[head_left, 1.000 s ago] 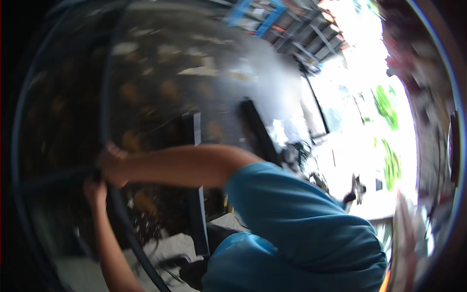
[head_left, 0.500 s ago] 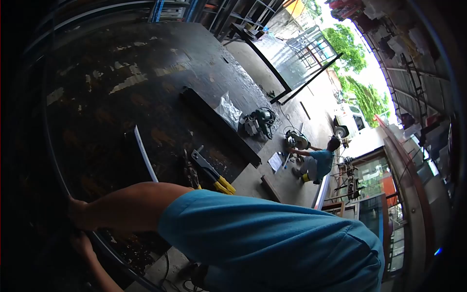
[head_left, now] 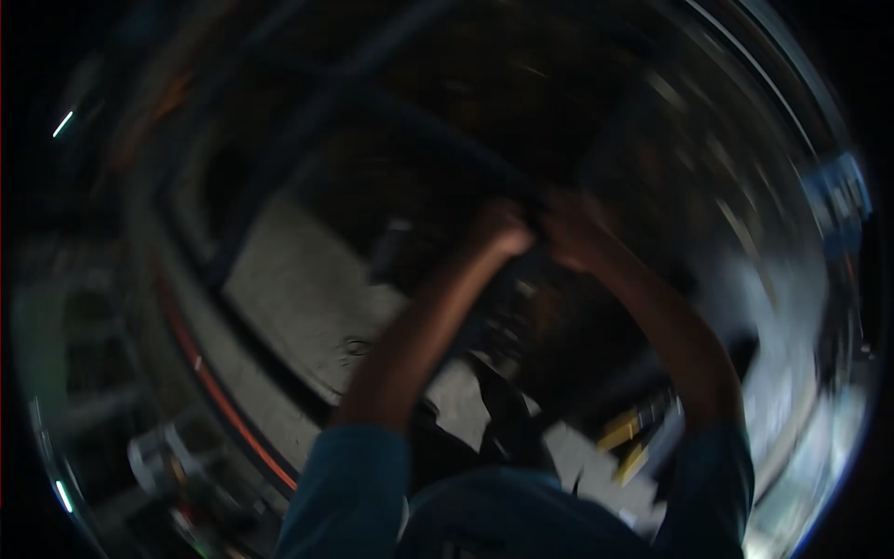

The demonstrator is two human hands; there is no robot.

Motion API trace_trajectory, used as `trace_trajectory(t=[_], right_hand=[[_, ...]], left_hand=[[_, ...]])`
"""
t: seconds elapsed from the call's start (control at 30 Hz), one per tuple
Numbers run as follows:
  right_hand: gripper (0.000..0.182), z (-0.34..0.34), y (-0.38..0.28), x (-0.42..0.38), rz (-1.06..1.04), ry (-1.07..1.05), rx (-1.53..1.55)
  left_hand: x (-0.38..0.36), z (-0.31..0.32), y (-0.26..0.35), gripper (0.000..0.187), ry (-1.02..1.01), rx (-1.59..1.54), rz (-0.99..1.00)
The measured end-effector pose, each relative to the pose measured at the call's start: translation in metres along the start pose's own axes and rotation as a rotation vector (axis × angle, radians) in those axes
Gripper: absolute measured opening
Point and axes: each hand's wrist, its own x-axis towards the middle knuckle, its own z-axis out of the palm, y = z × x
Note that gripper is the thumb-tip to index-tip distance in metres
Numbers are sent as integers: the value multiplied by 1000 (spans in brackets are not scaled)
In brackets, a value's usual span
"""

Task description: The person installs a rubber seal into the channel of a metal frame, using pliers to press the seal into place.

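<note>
Motion blurs the whole view. Near the middle, my left hand [head_left: 503,228] and my right hand [head_left: 573,228] are close together, both closed around a dark bar of what looks like a metal frame [head_left: 438,130]. Its bars run up and to the left from my hands and cross near the top. The exact finger positions are smeared. Below my right forearm lies a tool with yellow handles [head_left: 619,433], on or beside the dark worktable; its head is hard to make out.
A pale concrete floor [head_left: 298,270] shows to the left of my left arm. Beyond it runs a long orange-red edge [head_left: 228,405]. At the right, a blue object [head_left: 838,191] stands at the margin, near a shiny, blurred surface [head_left: 773,307].
My view has swung round sharply and darkened. My hands, earlier at the lower left on a thin dark bar, now appear in the middle. The co-worker is out of view.
</note>
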Motion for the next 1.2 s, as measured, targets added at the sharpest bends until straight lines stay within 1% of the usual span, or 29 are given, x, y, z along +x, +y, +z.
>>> trace_trajectory(t=[0.03,0.07,0.1,0.13,0.17,0.2,0.23,0.27,0.3,0.33,0.4,0.47,0.53,0.6,0.7,0.73,0.8,0.9,0.93,1.0,1.07,1.13,1.2], right_hand=[[50,1,2,-6,34,-52,4],[60,-13,-1,-2,100,-210,-14],[61,-22,-6,-1,110,-236,-76],[60,-21,-5,4,94,-220,-54],[59,-21,-3,3,104,-229,-30],[59,-24,-2,5,89,-237,-39],[57,-31,-20,8,129,-303,-71],[56,-33,-22,9,165,-365,-90],[52,-33,-23,8,155,-321,-49],[52,-28,-21,4,154,-308,-43],[50,-20,-17,-1,116,-219,-58],[51,-15,-18,3,132,-231,-34],[51,-17,-19,2,175,-246,-8],[50,-22,-18,5,186,-282,7],[45,-14,-12,1,153,-243,7],[44,-8,-9,2,122,-231,-19],[43,-3,-9,2,118,-196,-5],[46,-8,-10,0,139,-191,37],[47,-6,-10,-1,153,-197,40],[48,-9,-8,5,143,-183,31],[49,-8,-9,2,143,-207,69],[51,-15,-13,-2,148,-196,66],[52,-19,-15,-3,146,-210,51]], left_hand=[[9,9,-3,19,128,355,94],[-18,-12,52,23,120,378,55],[-8,-1,43,26,249,363,-10],[-6,3,34,25,339,366,115],[-11,-4,39,25,372,354,92],[-11,-3,49,24,293,342,30],[-26,-11,53,23,204,328,-11],[-30,-11,60,23,205,327,-8],[-32,-12,63,22,198,373,-15],[-30,-12,64,20,193,424,-21],[-27,-16,67,22,202,469,3],[-28,-15,67,23,184,514,-2],[-21,-21,71,25,116,457,-96],[-16,-21,74,25,127,485,-85],[-19,-13,70,25,215,428,-111],[-22,-10,64,25,235,443,-56],[-17,-9,63,27,221,422,-163],[-14,-17,67,29,177,400,-206],[-16,-15,73,29,188,401,-201],[-25,-9,80,29,278,395,-245],[-28,-12,82,30,301,402,-249],[-14,-16,78,30,145,445,-302],[-12,-18,77,29,98,496,-294]])
